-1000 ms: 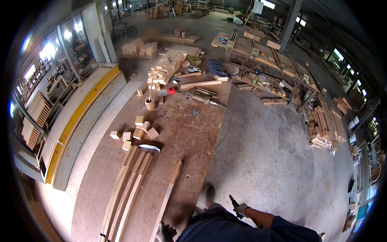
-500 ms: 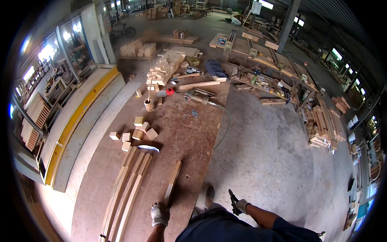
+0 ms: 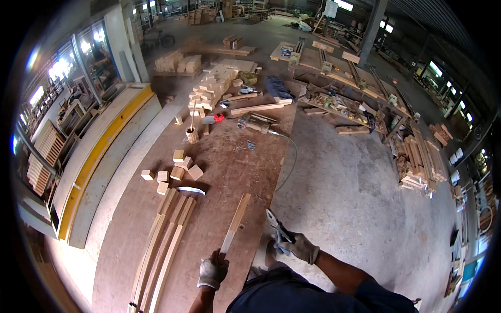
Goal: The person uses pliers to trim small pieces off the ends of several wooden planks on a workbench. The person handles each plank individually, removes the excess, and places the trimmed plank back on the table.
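My gloved left hand point(image 3: 213, 270) is closed round the near end of a wooden strip point(image 3: 237, 219), which points away over the brown worktable point(image 3: 219, 167). Beyond the table's right edge, my gloved right hand point(image 3: 303, 249) grips a pair of pliers point(image 3: 277, 227), their jaws pointing up and left. The pliers and the strip are apart. Left of my left hand lie long wooden strips point(image 3: 169, 245) side by side. Past their far ends sit several small wooden blocks point(image 3: 179, 173) and a thin white curved piece point(image 3: 191, 190).
Farther up the table are a cup with a stick in it point(image 3: 192, 136), a power tool point(image 3: 254, 124) with a hose point(image 3: 295, 156), and stacked blocks point(image 3: 211, 91). A yellow-edged bench point(image 3: 99, 151) stands left; wood piles point(image 3: 417, 161) stand right.
My left hand has moved slightly right and farther away with the wooden strip. My right hand has brought the pliers up and left, closer to the table edge.
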Demonstrator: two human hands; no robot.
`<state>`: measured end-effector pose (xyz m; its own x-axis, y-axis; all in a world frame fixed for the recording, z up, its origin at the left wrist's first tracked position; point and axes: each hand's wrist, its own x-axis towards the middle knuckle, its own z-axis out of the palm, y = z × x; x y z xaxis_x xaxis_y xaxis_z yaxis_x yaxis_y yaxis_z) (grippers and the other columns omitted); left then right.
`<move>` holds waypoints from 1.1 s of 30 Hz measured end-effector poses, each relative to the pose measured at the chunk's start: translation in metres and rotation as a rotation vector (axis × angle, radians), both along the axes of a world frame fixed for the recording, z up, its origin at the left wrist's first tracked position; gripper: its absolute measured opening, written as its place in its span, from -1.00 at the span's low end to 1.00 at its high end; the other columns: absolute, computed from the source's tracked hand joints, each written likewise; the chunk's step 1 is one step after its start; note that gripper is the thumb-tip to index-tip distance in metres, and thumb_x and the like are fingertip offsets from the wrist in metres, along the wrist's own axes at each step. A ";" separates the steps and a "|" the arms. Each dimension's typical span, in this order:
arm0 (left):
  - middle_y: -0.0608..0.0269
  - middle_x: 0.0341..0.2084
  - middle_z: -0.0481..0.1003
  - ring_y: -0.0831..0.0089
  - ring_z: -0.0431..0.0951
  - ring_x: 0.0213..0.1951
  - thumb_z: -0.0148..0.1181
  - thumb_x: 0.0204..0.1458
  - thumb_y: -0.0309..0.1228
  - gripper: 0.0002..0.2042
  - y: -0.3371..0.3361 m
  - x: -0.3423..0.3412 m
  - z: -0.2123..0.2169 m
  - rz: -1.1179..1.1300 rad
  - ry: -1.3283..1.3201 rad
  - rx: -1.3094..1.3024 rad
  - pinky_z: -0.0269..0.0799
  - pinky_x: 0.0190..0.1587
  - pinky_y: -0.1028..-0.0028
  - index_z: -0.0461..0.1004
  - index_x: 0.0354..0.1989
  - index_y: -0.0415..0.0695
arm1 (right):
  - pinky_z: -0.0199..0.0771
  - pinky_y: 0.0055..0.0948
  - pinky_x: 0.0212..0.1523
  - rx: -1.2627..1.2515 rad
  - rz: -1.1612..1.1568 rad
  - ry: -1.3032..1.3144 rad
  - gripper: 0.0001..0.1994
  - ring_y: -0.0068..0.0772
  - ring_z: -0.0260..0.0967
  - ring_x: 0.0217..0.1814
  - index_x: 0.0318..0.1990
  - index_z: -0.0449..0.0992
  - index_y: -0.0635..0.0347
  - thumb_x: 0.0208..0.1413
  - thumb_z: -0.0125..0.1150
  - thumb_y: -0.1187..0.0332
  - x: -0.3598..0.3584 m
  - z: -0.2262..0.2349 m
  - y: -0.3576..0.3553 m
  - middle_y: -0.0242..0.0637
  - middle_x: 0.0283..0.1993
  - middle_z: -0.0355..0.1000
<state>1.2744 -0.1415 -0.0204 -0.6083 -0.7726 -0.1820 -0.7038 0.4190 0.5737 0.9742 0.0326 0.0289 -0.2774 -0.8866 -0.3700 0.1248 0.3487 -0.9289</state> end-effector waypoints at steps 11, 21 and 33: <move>-0.11 -0.37 0.62 -0.07 0.67 -0.26 0.43 -0.03 -0.24 -0.62 -0.002 -0.024 0.042 0.014 0.221 0.001 0.57 -0.22 0.09 0.53 -0.07 -0.14 | 0.51 -0.42 -0.08 0.172 0.016 -0.179 -0.63 -0.53 0.50 -0.17 0.03 0.63 0.29 0.27 0.33 0.16 0.037 0.032 -0.007 -0.34 -0.21 0.60; -0.05 -0.51 0.53 -0.09 0.61 -0.42 0.46 -0.09 -0.28 -0.65 -0.001 -0.031 0.040 0.094 0.200 0.111 0.50 -0.37 0.07 0.40 -0.30 -0.18 | 0.50 -0.41 -0.22 0.201 0.036 -0.214 -0.73 -0.46 0.52 -0.30 -0.13 0.57 0.27 0.31 0.25 0.20 0.040 0.034 -0.005 -0.25 -0.28 0.61; 0.01 -0.56 0.51 0.00 0.60 -0.47 0.50 -0.10 -0.28 -0.64 -0.002 -0.035 0.049 0.143 0.189 0.142 0.50 -0.39 0.11 0.41 -0.31 -0.16 | 0.52 -0.45 -0.25 0.195 0.049 -0.261 -0.59 -0.45 0.56 -0.26 0.14 0.54 0.39 0.34 0.23 0.20 0.044 0.022 -0.008 -0.25 -0.22 0.61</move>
<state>1.2390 -0.1430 0.0287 -0.5284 -0.8278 -0.1884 -0.6249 0.2290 0.7464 1.0178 0.0250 0.0507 -0.1098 -0.8022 -0.5869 0.3282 0.5281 -0.7832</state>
